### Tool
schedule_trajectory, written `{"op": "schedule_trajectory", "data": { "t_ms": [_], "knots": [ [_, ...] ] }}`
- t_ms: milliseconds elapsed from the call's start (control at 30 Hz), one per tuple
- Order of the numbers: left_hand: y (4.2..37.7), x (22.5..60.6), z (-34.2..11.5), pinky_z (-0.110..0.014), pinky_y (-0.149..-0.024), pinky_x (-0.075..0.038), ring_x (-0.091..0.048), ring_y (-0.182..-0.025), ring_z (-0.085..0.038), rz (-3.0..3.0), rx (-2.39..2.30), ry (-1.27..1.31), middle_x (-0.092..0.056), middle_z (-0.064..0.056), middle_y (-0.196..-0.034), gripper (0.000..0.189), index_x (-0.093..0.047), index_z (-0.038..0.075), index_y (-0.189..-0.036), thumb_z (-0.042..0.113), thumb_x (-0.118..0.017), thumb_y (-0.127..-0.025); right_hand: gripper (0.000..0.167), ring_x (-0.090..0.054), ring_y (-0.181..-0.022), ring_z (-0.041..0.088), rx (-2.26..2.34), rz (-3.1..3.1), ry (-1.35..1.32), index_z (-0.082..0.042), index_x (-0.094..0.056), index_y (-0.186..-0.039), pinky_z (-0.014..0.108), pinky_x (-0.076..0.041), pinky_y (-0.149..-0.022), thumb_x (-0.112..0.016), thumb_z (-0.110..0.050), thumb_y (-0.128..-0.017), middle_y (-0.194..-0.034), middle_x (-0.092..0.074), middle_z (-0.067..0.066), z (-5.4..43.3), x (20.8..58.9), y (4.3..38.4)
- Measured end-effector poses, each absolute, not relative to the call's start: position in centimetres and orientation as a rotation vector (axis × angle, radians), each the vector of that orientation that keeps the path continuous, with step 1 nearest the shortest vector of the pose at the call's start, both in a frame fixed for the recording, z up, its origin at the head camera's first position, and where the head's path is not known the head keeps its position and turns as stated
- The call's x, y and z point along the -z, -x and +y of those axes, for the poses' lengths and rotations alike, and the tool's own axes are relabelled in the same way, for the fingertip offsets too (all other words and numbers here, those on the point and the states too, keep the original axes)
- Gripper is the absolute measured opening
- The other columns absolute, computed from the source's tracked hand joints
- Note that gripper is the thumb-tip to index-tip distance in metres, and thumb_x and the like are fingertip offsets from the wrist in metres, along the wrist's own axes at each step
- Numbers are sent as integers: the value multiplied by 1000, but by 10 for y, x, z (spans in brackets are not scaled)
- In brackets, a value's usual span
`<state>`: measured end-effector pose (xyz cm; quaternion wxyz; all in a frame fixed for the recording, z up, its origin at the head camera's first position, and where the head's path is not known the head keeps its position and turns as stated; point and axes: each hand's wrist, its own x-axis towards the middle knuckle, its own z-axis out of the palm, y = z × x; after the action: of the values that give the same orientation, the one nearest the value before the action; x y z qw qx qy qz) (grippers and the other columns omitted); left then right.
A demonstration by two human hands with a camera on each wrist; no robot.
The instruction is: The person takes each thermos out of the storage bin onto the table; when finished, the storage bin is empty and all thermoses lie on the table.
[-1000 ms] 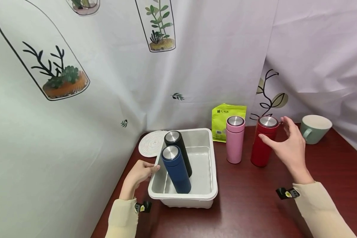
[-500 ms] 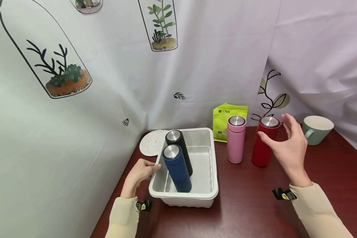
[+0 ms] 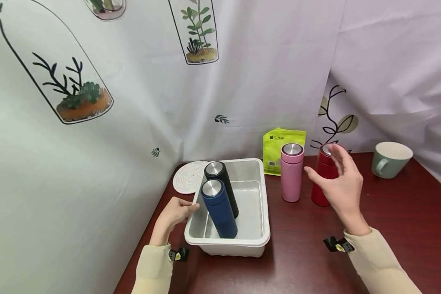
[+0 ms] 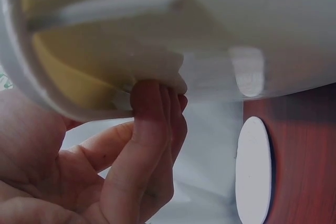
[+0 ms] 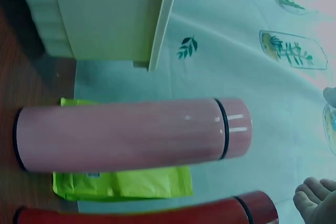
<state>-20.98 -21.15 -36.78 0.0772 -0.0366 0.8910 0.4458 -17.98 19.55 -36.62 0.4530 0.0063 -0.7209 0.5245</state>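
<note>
My left hand (image 3: pixel 174 212) pinches the left rim of a light grey plastic bin (image 3: pixel 239 250), thumb over the edge; in the left wrist view its fingers (image 4: pixel 139 166) curl under the rim. Inside the bin stand a blue thermos (image 3: pixel 219 212) and, behind it, a black thermos (image 3: pixel 228 190). My right hand (image 3: pixel 339 185) hovers in front of a red thermos (image 3: pixel 320 192), partly covering it, with thumb and fingers spread and nothing held. To the left of that hand a pink thermos (image 3: pixel 291 179) stands upright, seen close in the right wrist view.
A yellow-green pouch (image 3: pixel 272 153) stands behind the pink thermos. A green mug (image 3: pixel 391 161) is at the back right. A round white woven mat (image 3: pixel 187 177) lies behind the bin's left side. A printed curtain (image 3: pixel 264 73) hangs behind the dark red table (image 3: pixel 301 253).
My right hand has moved left, from around the red thermos's upper part toward the pink thermos. The red thermos has stayed in place. My left hand still holds the bin rim.
</note>
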Motion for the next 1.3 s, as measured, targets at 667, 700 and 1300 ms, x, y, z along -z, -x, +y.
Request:
{"op": "schedule_trajectory", "data": {
  "t_ms": [667,700,1300],
  "knots": [
    [210,367,-213,-45,-73,-60,-70,-85,-26,2647,-1360,118,-70,-26,-104,28,-71,-11,-106,11,-69,-90,79,-60,-119,12,-1482,-1819,-135,-3,-56,-134,15,-43,-101,-88,7,-63,-129,-62,14,146,387,174],
    [210,367,-213,-45,-73,-60,-70,-86,-27,2643,-1361,119,-70,-26,-105,28,-71,-12,-106,11,-69,-90,79,-60,-119,13,-1501,-1823,-135,-3,-56,-134,15,-43,-101,-88,6,-63,-129,-62,13,143,389,174],
    [209,368,-212,-43,-71,-60,-70,-86,-28,2638,-1373,118,-69,-27,-106,28,-70,-12,-106,11,-68,-90,69,-60,-122,20,-1636,-1986,-247,-13,-57,-135,30,-45,-100,-87,-13,-73,-132,-63,5,105,403,169]
  ]
}}
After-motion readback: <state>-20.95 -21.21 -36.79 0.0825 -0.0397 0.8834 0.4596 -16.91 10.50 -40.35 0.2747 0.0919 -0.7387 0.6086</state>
